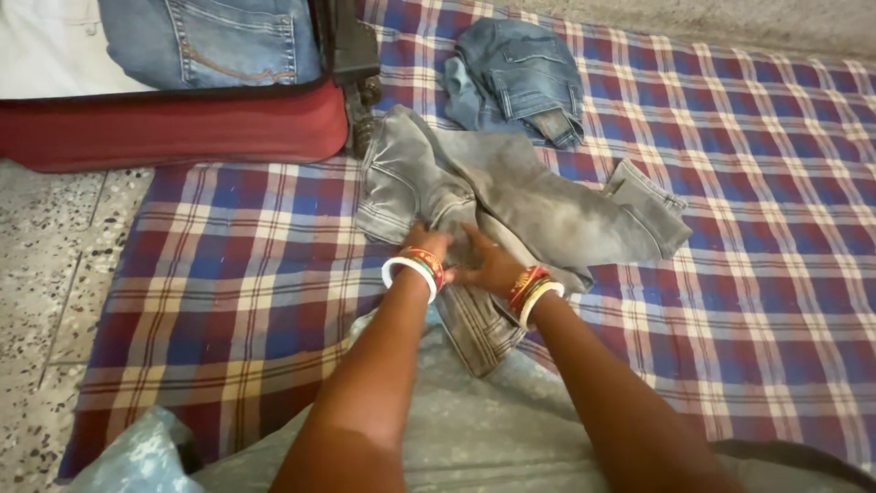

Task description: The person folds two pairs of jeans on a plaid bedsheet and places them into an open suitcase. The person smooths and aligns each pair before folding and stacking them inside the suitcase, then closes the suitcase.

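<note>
Both hands are gripping the grey jeans [511, 196] mid-frame: left hand [427, 245] and right hand [491, 265] close together, fingers bunched into the fabric. The jeans lie crumpled on the plaid sheet [228, 292], blue jeans [520, 78] above, red suitcase [164, 123] upper left.

The light is soft and even, moderately bright, with no hard-edged shadows anywhere on the checked bed cover [748, 183]. It seems to fall from above and a little from the far side. The grey jeans [538, 210] carry only faint shading in their folds, and a pale sheen lies along their upper surface. The forearms look dark and slightly underexposed near the bottom edge. The whole picture is a little soft, and both hands [429, 245] [493, 267] are smeared by motion. Straight lines of the cover bow slightly towards the corners.
</note>
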